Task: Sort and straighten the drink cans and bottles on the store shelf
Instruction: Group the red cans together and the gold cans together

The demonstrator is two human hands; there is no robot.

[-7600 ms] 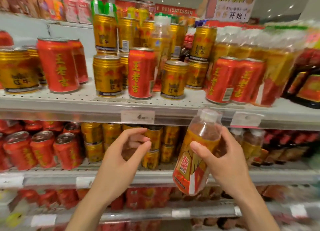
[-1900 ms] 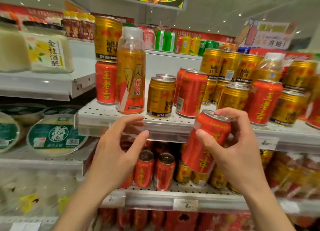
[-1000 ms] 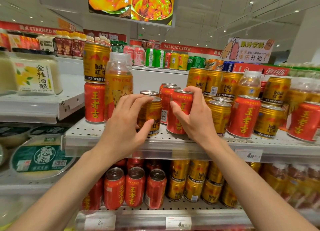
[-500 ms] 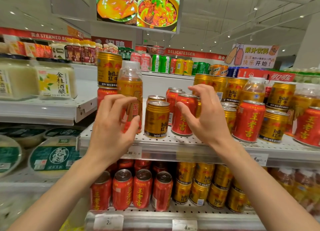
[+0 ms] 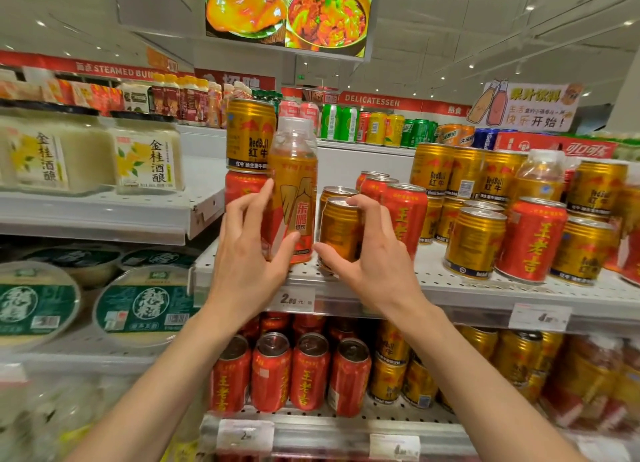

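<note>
Left hand (image 5: 244, 253) grips the orange drink bottle (image 5: 294, 184) upright at the shelf (image 5: 450, 285) front edge's left end; just beside it, right hand (image 5: 374, 253) curls around a gold can (image 5: 337, 229) standing there.

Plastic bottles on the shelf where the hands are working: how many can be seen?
2. One bottle stands at the left end, held by the left hand; a second bottle stands further right among gold cans. More may be hidden at the blurred right edge.
</note>
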